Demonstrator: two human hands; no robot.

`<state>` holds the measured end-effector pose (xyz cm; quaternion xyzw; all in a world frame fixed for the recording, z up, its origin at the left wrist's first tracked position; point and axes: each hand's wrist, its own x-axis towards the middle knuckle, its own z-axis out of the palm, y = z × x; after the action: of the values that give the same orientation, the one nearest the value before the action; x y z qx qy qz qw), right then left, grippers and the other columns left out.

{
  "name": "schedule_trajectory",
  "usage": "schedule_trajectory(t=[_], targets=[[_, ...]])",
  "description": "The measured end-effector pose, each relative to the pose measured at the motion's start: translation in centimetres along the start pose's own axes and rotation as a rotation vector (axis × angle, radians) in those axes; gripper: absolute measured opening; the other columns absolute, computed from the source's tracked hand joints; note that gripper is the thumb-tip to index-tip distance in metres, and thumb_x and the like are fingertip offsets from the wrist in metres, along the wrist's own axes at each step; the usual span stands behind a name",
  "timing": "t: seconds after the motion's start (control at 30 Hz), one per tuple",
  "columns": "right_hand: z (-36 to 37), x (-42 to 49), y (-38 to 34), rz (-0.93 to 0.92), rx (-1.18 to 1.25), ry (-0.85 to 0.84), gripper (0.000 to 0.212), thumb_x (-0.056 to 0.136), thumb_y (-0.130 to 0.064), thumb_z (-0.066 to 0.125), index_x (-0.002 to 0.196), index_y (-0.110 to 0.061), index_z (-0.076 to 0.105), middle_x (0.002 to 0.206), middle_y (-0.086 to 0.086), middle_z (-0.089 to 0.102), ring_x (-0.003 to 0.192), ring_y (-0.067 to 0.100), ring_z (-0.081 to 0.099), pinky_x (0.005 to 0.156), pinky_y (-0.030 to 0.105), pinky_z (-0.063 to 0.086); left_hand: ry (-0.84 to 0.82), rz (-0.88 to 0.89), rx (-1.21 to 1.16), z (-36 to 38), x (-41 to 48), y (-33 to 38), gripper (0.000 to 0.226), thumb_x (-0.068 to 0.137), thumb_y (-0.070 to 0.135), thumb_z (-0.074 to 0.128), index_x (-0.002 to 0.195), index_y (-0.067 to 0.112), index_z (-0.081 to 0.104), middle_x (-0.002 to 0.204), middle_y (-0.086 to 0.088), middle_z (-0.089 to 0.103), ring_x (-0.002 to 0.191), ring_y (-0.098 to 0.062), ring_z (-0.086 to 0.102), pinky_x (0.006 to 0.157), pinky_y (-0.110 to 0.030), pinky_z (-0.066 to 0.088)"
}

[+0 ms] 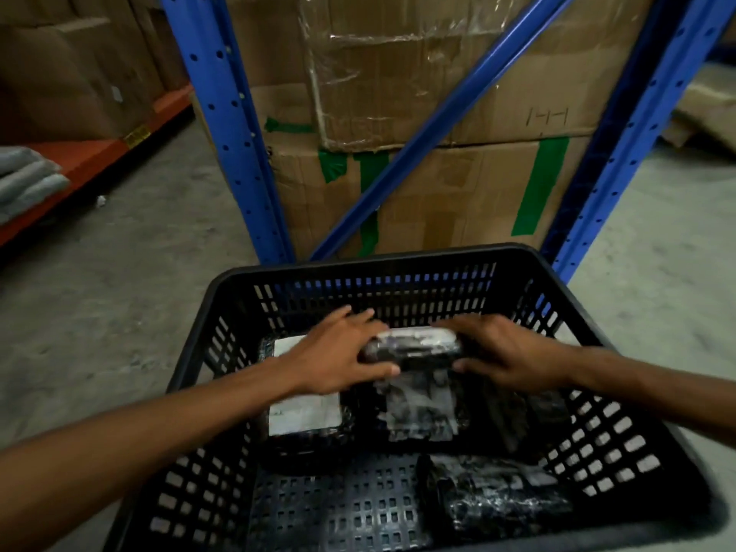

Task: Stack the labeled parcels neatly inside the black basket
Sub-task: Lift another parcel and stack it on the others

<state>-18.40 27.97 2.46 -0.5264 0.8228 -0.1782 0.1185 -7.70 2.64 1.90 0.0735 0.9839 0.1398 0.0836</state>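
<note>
A black slotted basket (402,255) sits on the concrete floor below me. Both hands are inside it, gripping one black plastic-wrapped parcel (414,346) with a white label: my left hand (342,352) holds its left end, my right hand (506,352) its right end. The parcel is tilted on edge above another labelled parcel (422,412) lying flat. A parcel with a large white label (302,412) lies at the basket's left, partly under my left hand. A third black parcel (498,500) lies at the near right.
Blue rack uprights (227,125) and a diagonal brace (442,125) stand just behind the basket, with taped cardboard boxes (438,185) stacked between them. An orange shelf beam (95,157) with grey folded cloth (24,185) runs at the left.
</note>
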Motion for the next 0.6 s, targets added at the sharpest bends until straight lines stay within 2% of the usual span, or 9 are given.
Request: schedule_trajectory(t=[0.07, 0.1, 0.17, 0.23, 0.27, 0.37, 0.43, 0.5, 0.6], targets=[[-2.8, 0.1, -0.5, 0.038, 0.198, 0.068, 0.051, 0.091, -0.048, 0.059, 0.136, -0.025, 0.051, 0.127, -0.006, 0.066, 0.113, 0.005, 0.063, 0.094, 0.026, 0.054, 0.062, -0.005, -0.225, -4.0, -0.4, 0.1, 0.058, 0.082, 0.068, 0.058, 0.123, 0.027, 0.064, 0.116, -0.001, 0.071, 0.105, -0.014, 0.067, 0.089, -0.033, 0.053], [-4.1, 0.5, -0.8, 0.099, 0.398, 0.104, 0.052, 0.088, -0.053, 0.061, 0.133, -0.029, 0.054, 0.125, -0.008, 0.068, 0.113, 0.006, 0.065, 0.093, 0.027, 0.054, 0.123, -0.035, -0.336, -5.6, -0.5, 0.1, 0.053, 0.078, 0.070, 0.060, 0.111, 0.029, 0.068, 0.101, 0.002, 0.073, 0.089, -0.012, 0.070, 0.075, -0.030, 0.054], [-5.6, 2.0, -1.3, 0.242, 0.837, 0.204, 0.050, 0.084, -0.057, 0.065, 0.125, -0.030, 0.063, 0.120, -0.003, 0.073, 0.111, 0.016, 0.069, 0.093, 0.035, 0.055, 0.297, -0.184, -0.568, -7.9, -0.6, 0.3, 0.060, 0.069, 0.078, 0.063, 0.095, 0.025, 0.075, 0.091, 0.000, 0.078, 0.080, -0.015, 0.072, 0.070, -0.032, 0.053], [-5.6, 4.2, -2.3, 0.464, 1.101, 0.245, 0.051, 0.084, -0.062, 0.062, 0.114, -0.022, 0.073, 0.109, 0.003, 0.078, 0.098, 0.023, 0.073, 0.083, 0.038, 0.057, 0.398, -0.428, -0.861, -8.6, -0.5, 0.2, 0.068, 0.063, 0.077, 0.069, 0.086, 0.013, 0.076, 0.086, -0.004, 0.080, 0.077, -0.020, 0.075, 0.072, -0.032, 0.055], [-4.8, 5.4, -3.0, 0.598, 1.196, 0.226, 0.053, 0.084, -0.063, 0.061, 0.107, -0.018, 0.076, 0.100, 0.006, 0.080, 0.087, 0.024, 0.076, 0.074, 0.037, 0.058, 0.365, -0.575, -1.007, -8.3, -0.4, 0.0, 0.067, 0.066, 0.071, 0.071, 0.092, 0.010, 0.075, 0.084, -0.005, 0.081, 0.078, -0.023, 0.075, 0.070, -0.032, 0.059], [-0.3, 7.5, -5.4, 0.966, 1.330, 0.105, 0.049, 0.089, -0.059, 0.056, 0.079, -0.012, 0.069, 0.071, 0.009, 0.076, 0.059, 0.026, 0.072, 0.052, 0.028, 0.055, 0.145, -0.883, -1.317, -6.2, -1.7, -0.2, 0.037, 0.082, 0.049, 0.067, 0.092, 0.014, 0.069, 0.064, -0.005, 0.077, 0.069, -0.024, 0.068, 0.057, -0.026, 0.056], [2.9, 7.9, -6.2, 1.068, 1.237, 0.017, 0.045, 0.092, -0.058, 0.053, 0.075, -0.016, 0.060, 0.073, 0.006, 0.063, 0.064, 0.024, 0.058, 0.053, 0.027, 0.044, 0.120, -0.961, -1.312, -4.1, -2.9, -1.0, 0.029, 0.084, 0.031, 0.071, 0.104, 0.010, 0.069, 0.080, -0.009, 0.078, 0.071, -0.024, 0.068, 0.054, -0.026, 0.055], [5.2, 8.4, -7.0, 1.053, 1.199, 0.008, 0.044, 0.093, -0.056, 0.052, 0.076, -0.017, 0.061, 0.077, 0.004, 0.061, 0.067, 0.020, 0.056, 0.052, 0.028, 0.044, 0.207, -0.991, -1.249, -2.2, -3.7, -2.2, 0.044, 0.083, 0.015, 0.076, 0.124, 0.002, 0.064, 0.107, -0.015, 0.075, 0.079, -0.026, 0.072, 0.057, -0.030, 0.058], [5.9, 10.0, -7.8, 0.888, 1.160, 0.037, 0.037, 0.086, -0.048, 0.069, 0.091, -0.012, 0.073, 0.089, 0.005, 0.074, 0.080, 0.022, 0.070, 0.060, 0.032, 0.057, 0.356, -1.033, -1.174, -0.8, -4.0, -4.2, 0.050, 0.087, 0.022, 0.074, 0.130, 0.000, 0.059, 0.118, -0.019, 0.071, 0.099, -0.036, 0.072, 0.081, -0.044, 0.062]])
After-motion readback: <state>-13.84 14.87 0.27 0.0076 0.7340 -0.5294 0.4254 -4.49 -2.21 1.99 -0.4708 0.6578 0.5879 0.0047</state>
